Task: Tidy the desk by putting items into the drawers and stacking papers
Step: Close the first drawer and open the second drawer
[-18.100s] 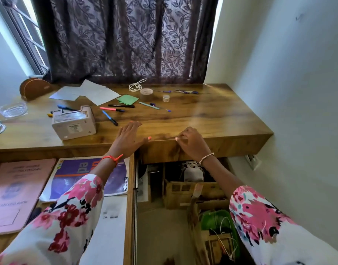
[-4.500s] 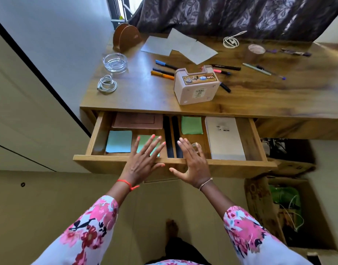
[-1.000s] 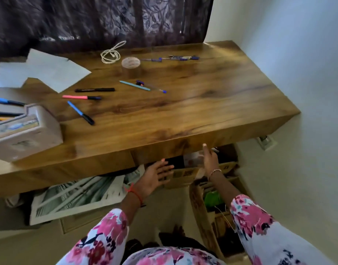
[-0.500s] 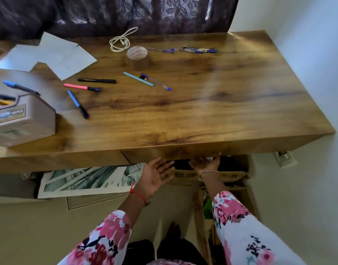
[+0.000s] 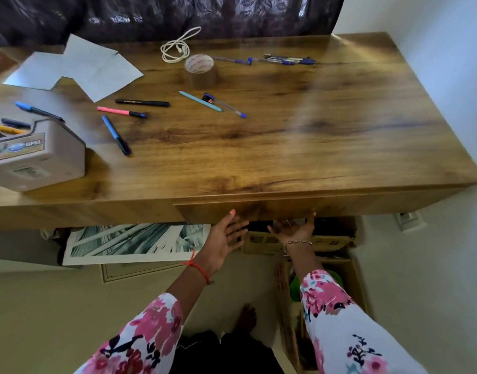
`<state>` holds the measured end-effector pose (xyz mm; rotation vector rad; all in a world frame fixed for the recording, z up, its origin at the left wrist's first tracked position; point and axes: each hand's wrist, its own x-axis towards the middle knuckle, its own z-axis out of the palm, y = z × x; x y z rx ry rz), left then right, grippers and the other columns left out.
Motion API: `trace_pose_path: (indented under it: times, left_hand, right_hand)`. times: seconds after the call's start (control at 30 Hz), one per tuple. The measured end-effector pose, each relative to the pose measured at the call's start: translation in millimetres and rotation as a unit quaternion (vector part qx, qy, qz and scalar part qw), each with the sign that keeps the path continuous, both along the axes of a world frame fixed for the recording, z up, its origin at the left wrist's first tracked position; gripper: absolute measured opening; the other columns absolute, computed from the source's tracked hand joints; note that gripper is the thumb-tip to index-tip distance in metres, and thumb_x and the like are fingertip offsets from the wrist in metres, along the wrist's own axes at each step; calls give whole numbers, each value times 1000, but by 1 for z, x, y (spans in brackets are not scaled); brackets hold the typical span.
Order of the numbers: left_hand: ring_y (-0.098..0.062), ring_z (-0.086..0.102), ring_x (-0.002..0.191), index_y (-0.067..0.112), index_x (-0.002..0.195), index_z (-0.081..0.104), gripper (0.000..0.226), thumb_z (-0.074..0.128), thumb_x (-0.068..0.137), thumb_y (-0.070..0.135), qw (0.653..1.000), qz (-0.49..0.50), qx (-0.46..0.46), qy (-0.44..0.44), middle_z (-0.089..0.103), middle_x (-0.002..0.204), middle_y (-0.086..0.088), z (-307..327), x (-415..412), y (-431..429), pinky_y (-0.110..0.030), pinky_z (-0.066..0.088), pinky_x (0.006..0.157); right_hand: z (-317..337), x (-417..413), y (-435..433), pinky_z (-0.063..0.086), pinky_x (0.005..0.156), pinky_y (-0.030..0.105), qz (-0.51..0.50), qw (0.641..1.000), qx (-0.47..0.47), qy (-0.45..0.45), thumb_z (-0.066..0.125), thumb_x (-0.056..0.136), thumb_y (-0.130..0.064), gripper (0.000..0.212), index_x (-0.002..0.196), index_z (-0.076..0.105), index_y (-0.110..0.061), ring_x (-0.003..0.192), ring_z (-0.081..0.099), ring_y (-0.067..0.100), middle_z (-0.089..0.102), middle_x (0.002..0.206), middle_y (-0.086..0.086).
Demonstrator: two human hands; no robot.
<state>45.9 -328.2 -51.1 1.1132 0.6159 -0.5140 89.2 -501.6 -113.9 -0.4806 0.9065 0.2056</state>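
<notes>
Wooden tabletop (image 5: 326, 147) fills the upper frame; papers (image 5: 78, 66) lie upper left. Drawer front (image 5: 275, 209) sits lower centre. Left hand (image 5: 223, 241): fingers straight, spread, touching its lower edge. Right hand (image 5: 291, 230): fingers hooked under that edge, gripping.

open wood on the desk's (image 5: 353, 136) right half; pens (image 5: 121, 112), tape roll (image 5: 201, 70), papers (image 5: 97, 68) across the left

We see the desk (image 5: 285, 147) and its drawer (image 5: 248, 211) in grained wood, smooth and polished enough to carry a sheen of light. The sheets of paper (image 5: 97, 68) look matt, the grey box (image 5: 43, 163) is smooth plastic, the tape roll (image 5: 202, 74) slightly glossy, the curtain (image 5: 151, 14) patterned cloth.
</notes>
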Motion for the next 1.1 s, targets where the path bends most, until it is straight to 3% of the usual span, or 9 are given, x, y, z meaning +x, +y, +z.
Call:
trace_pose_path:
  times: [0.2, 0.33, 0.4, 0.43, 0.53, 0.63, 0.7, 0.8, 1.1]
  left_hand:
    - [-28, 53, 110, 17, 114, 54, 32, 46, 91, 39, 999, -15, -14, 41, 59, 113, -11, 7, -35, -15, -45, 42, 94]
    - [-21, 59, 95, 19, 94, 62, 21, 52, 91, 37, 986, -123, 115, -15, 64, 96, -4, 23, -74, -28, -30, 47, 82]
    - [-12, 60, 83, 16, 91, 66, 17, 56, 90, 29, 911, -199, 303, -196, 65, 86, 2, 23, -94, -23, -17, 42, 70]
    - [-6, 58, 84, 15, 96, 67, 17, 55, 91, 27, 833, -236, 394, -307, 65, 89, 6, 25, -101, -18, -14, 41, 73]
    - [-8, 52, 108, 13, 115, 56, 29, 44, 93, 28, 591, -307, 513, -542, 64, 111, 1, 20, -114, -5, -20, 34, 95]
    - [-18, 49, 124, 13, 128, 42, 40, 36, 93, 31, 481, -338, 557, -586, 57, 129, -5, 12, -121, 8, -30, 33, 105]
    - [-17, 49, 125, 11, 131, 38, 45, 32, 92, 33, 427, -370, 575, -591, 55, 133, -5, 8, -127, 16, -31, 36, 105]
    - [-16, 46, 128, 9, 135, 39, 47, 32, 93, 29, 416, -405, 559, -592, 51, 137, -6, 3, -144, 21, -35, 44, 100]
    - [-18, 46, 128, 6, 140, 33, 66, 51, 77, -2, 467, -440, 519, -565, 45, 141, -8, 6, -197, 17, -31, 39, 102]
  right_hand:
    - [-2, -49, -5, 25, 106, 53, -6, 1000, -20, 20, 29, 86, -66, 75, 140, 29, -14, 132, 36, 33, 34, 146, 15]
    - [2, -86, -8, 40, 88, 48, -9, 995, -61, 73, 28, 86, -67, 74, 134, 41, -14, 101, 55, 29, 57, 117, 13]
    - [16, -106, -10, 46, 78, 42, -9, 981, -141, 129, 37, 90, -57, 64, 129, 46, -7, 93, 58, 28, 60, 110, 16]
    - [25, -117, -14, 46, 82, 41, -31, 959, -228, 167, 44, 92, -45, 56, 131, 44, -5, 101, 56, 29, 56, 121, 19]
    - [63, -149, -26, 31, 109, 45, -77, 777, -621, 61, 51, 92, -17, 51, 135, 31, 1, 130, 34, 31, 34, 141, 22]
    - [61, -172, -43, 29, 109, 46, 54, 528, -831, -167, 47, 89, -23, 43, 127, 42, -4, 132, 32, 28, 43, 135, 23]
    - [51, -179, -50, 27, 110, 43, 160, 413, -865, -236, 42, 91, -27, 40, 122, 49, -3, 129, 36, 26, 52, 129, 22]
    - [44, -196, -49, 28, 104, 41, 239, 320, -881, -252, 26, 98, -30, 47, 105, 64, -1, 113, 55, 27, 67, 109, 15]
    - [55, -251, -49, 28, 93, 34, 268, 356, -871, -205, 28, 92, -23, 38, 84, 63, -9, 82, 59, 25, 64, 81, 6]
